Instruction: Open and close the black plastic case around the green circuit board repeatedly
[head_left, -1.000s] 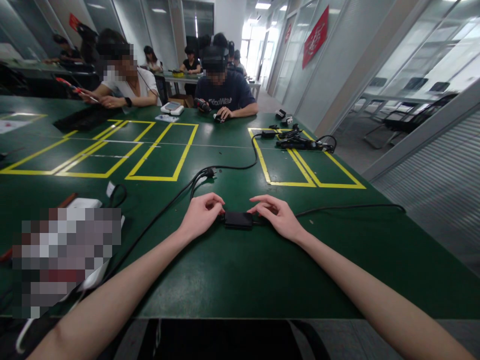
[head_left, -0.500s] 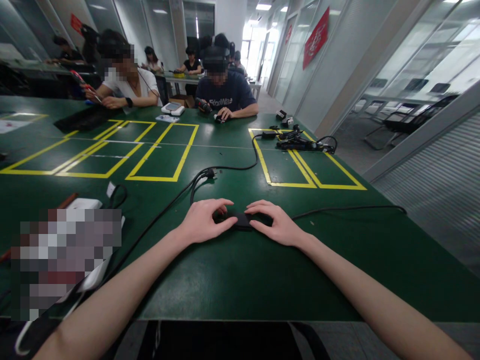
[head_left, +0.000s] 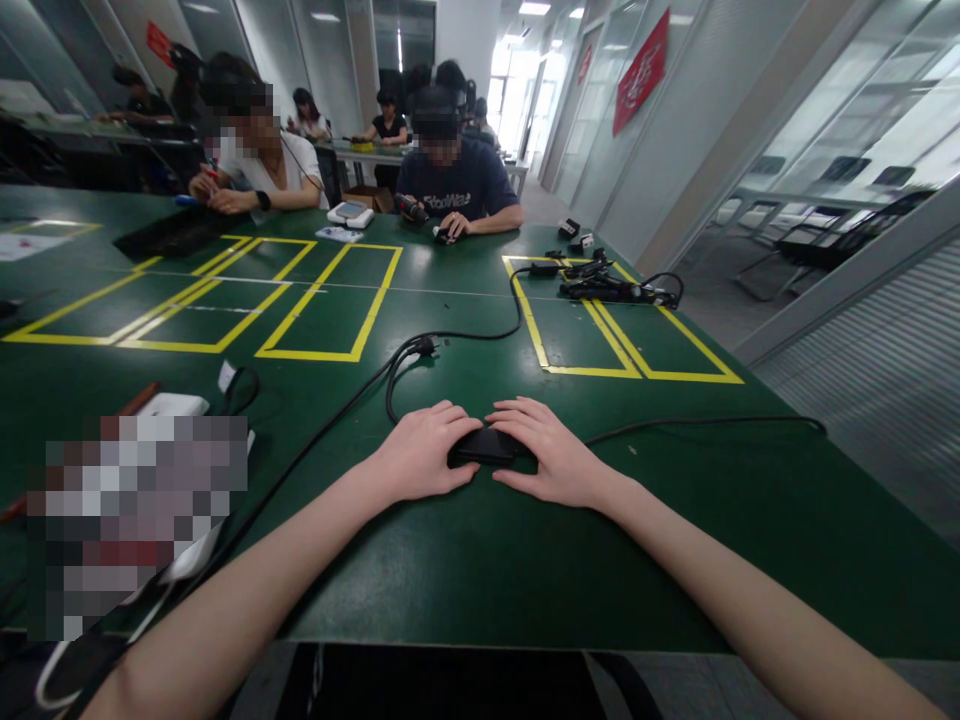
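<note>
A black power adapter [head_left: 491, 447] lies on the green table between my hands. My left hand [head_left: 420, 448] curves round its left end, with the fingers behind and over it and the thumb along the near edge. Round the right end sits my right hand [head_left: 551, 455], fingers across the top and thumb at the near side. Part of the adapter is hidden under both sets of fingers. One black cord [head_left: 712, 422] runs off to the right. Behind my left hand, a black plug [head_left: 426, 346] rests on the table beside bent cable.
Yellow tape outlines [head_left: 360, 300] mark the green table [head_left: 480, 570]. A bundle of black gear [head_left: 607, 285] lies at the far right. At the left are a white device [head_left: 176, 405] and a blurred-out item. Two people sit across the table, their hands on small items.
My hands have closed in from hovering beside the adapter to wrapping its ends. My thumbs have come down to its near side. The view has shifted slightly.
</note>
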